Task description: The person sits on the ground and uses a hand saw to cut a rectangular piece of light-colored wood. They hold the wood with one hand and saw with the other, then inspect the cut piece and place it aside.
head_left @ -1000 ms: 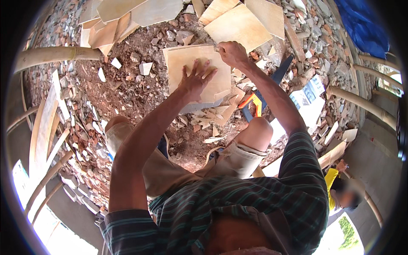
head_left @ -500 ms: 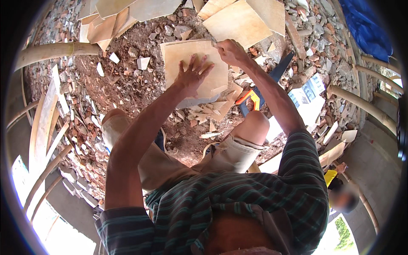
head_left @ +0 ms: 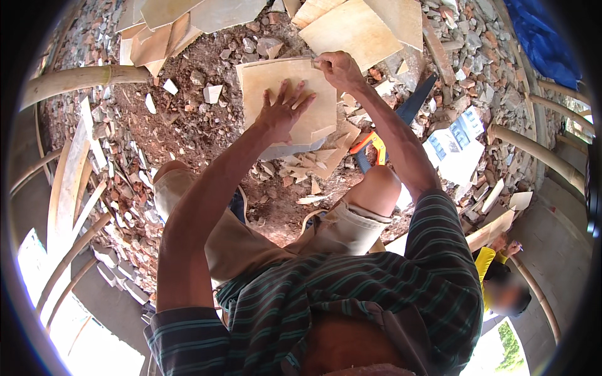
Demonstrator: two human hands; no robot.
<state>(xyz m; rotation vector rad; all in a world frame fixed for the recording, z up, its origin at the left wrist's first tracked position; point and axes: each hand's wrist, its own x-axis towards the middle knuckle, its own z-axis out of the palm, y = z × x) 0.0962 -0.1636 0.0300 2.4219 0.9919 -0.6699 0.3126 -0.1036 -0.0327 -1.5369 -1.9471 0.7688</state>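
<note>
A beige, flat square tile [head_left: 323,116] lies on the rubble in front of my knees, on top of other flat pieces. My left hand [head_left: 281,114] rests open on it, fingers spread, pressing down on its face. At the tile's far right corner is my right hand [head_left: 342,70], closed with thumb and fingers pinched. A small dark end shows at those fingertips by the tile's edge; what it belongs to is hidden. Beside my right forearm lies a handsaw [head_left: 415,103] with a dark blade and an orange and yellow handle, partly covered by the arm.
Several more beige tiles [head_left: 351,34] lie beyond my right hand, and broken ones [head_left: 153,41] at the far left. Tile shards [head_left: 329,153] lie nearer me. A bamboo pole [head_left: 94,75] juts in from the left. A person in yellow [head_left: 486,260] is at the lower right.
My right hand has shifted slightly away from me at the tile's far right corner, and its forearm has swung a little left. My left hand stays in place.
</note>
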